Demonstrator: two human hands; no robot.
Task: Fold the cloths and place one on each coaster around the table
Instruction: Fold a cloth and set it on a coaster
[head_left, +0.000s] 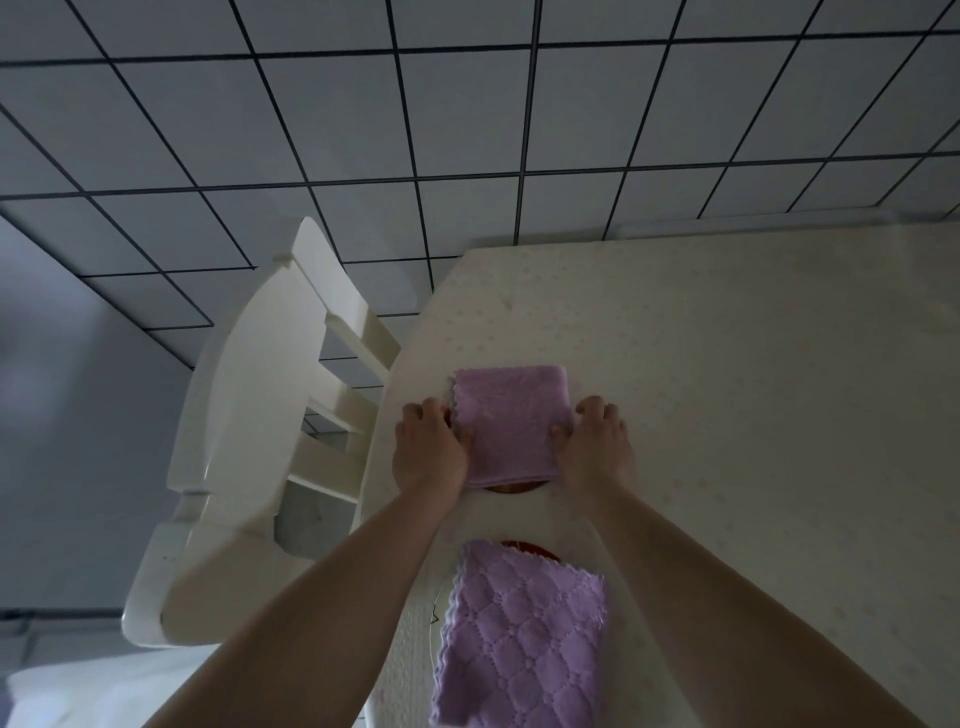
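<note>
We've got the folded purple cloth (511, 423) pinched at both sides, left hand (428, 447) and right hand (597, 441) curled on its edges. Under our fingers peeks a red coaster (511, 487); let's centre it, then release evenly.

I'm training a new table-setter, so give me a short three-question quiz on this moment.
1. True or false: both hands touch the far purple cloth.
2. What shows under that cloth's near edge?
3. The chair stands at the table's: A) left B) right?

Key: 1. True: left hand and right hand hold its sides. 2. A reddish coaster. 3. A.
</note>
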